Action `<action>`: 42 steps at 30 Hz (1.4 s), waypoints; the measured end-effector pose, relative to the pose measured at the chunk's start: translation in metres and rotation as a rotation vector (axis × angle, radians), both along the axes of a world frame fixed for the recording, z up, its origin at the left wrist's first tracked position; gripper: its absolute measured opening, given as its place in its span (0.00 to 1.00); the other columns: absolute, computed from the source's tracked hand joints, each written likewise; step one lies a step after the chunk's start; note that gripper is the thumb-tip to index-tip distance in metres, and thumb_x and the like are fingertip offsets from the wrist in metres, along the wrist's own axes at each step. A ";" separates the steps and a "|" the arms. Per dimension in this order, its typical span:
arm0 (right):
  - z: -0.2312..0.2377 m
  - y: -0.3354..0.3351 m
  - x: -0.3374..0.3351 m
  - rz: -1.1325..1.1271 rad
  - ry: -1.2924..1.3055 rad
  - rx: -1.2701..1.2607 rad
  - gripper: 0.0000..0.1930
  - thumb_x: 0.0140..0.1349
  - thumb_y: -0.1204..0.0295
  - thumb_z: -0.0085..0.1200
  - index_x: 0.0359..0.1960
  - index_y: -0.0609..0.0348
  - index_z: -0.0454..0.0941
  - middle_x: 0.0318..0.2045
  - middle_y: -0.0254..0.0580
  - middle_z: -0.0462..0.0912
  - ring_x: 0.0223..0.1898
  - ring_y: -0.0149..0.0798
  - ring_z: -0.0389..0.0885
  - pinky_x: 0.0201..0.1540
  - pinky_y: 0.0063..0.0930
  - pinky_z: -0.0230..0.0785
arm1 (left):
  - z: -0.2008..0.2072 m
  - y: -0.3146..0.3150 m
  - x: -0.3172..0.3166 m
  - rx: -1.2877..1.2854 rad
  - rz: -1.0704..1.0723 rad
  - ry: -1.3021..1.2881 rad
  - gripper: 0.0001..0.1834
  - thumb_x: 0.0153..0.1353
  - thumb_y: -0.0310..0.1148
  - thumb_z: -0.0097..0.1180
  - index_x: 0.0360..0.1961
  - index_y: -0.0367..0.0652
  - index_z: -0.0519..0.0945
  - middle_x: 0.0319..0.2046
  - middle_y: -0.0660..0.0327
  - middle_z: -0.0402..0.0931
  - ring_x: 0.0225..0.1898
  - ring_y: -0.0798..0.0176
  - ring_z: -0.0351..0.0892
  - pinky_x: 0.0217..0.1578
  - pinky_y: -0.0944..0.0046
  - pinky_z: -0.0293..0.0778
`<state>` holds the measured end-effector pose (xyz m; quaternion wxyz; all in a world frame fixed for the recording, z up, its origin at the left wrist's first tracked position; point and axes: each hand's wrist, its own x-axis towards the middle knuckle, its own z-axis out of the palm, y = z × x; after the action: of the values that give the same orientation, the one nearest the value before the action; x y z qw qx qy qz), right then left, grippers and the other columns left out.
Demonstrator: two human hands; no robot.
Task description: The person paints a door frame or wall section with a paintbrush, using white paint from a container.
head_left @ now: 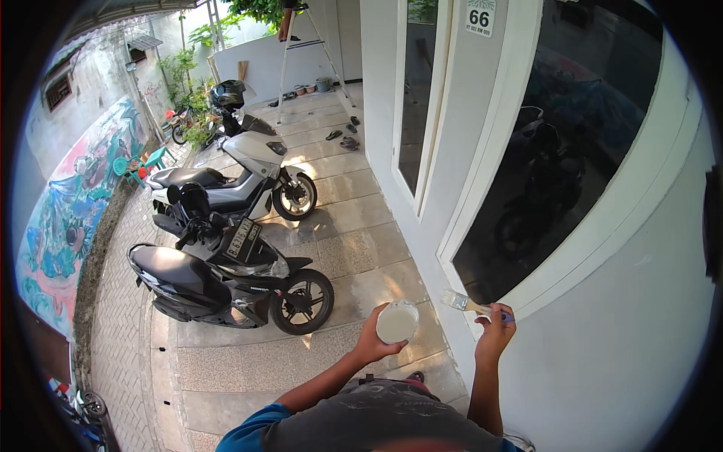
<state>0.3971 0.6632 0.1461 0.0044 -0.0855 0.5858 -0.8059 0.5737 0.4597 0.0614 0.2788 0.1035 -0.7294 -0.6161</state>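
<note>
My left hand (374, 337) is wrapped round a round tub of pale paint (398, 323), its open top facing up in front of my body. In my right hand (495, 335) is a paintbrush (473, 304), pinched by its handle, which has a blue end. Whitish bristles point left, close to the lower corner of the white window frame (454, 245); I cannot tell if they touch it. The brush and the tub are apart. Below the window, the pale wall (572, 369) runs along my right side.
Two parked motor scooters stand to the left, a black one (226, 282) nearer and a white one (241, 177) behind it. Farther back a stepladder (305, 49) bears a person's leg. Sandals (349, 143) lie on the tiled floor. A painted mural (71, 218) covers the far-left wall.
</note>
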 end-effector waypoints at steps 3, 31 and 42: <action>-0.003 -0.020 0.031 0.025 -0.072 -0.095 0.09 0.72 0.67 0.57 0.41 0.59 0.77 0.34 0.41 0.83 0.33 0.36 0.84 0.32 0.30 0.74 | -0.005 -0.011 0.034 -0.032 0.021 -0.008 0.54 0.45 0.41 0.80 0.70 0.38 0.62 0.60 0.53 0.73 0.64 0.58 0.73 0.64 0.56 0.68; 0.076 0.016 0.046 0.383 -0.080 -0.380 0.07 0.67 0.76 0.56 0.45 0.63 0.77 0.37 0.51 0.85 0.36 0.42 0.87 0.45 0.34 0.82 | 0.017 0.031 0.074 -0.073 0.201 0.140 0.49 0.43 0.37 0.78 0.65 0.37 0.66 0.54 0.50 0.77 0.57 0.52 0.79 0.59 0.54 0.73; 0.156 0.047 0.051 0.629 0.389 -0.074 0.07 0.69 0.79 0.54 0.47 0.65 0.74 0.39 0.55 0.85 0.40 0.42 0.87 0.49 0.35 0.81 | 0.039 0.079 0.051 -0.113 0.217 0.134 0.48 0.42 0.36 0.78 0.65 0.38 0.67 0.56 0.51 0.76 0.58 0.52 0.78 0.59 0.54 0.72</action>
<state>0.4481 0.7103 0.3023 0.1373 -0.4127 0.4914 -0.7546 0.6251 0.5389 0.1006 0.3972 0.1247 -0.7273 -0.5456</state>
